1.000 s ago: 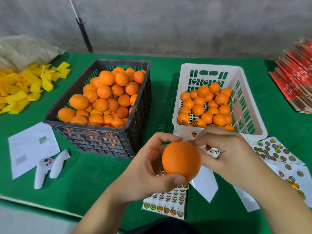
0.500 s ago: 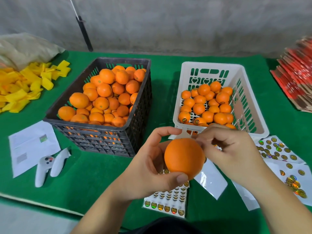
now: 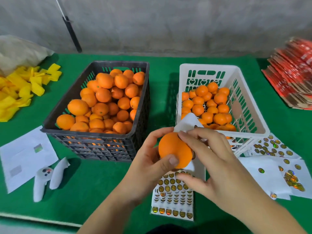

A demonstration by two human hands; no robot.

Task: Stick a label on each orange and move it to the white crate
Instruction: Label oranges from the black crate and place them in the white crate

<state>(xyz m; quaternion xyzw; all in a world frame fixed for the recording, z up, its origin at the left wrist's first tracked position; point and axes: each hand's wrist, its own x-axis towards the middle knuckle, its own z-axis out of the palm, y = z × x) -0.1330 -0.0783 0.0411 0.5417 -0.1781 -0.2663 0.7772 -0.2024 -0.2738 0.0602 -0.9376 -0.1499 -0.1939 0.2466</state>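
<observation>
Orange [image 3: 174, 149] at lower centre, gripped by left hand [image 3: 152, 163], right hand [image 3: 211, 159] pinching white sticker backing [image 3: 186, 123] against it: labelling step likely, next calling for pressing flat, then carrying to white crate [image 3: 249, 115] at upper right on green worktop [image 3: 160, 85].

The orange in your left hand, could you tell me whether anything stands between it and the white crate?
Only the right hand and the white sticker backing it holds against the orange; beyond them the white crate lies open-topped.
</observation>
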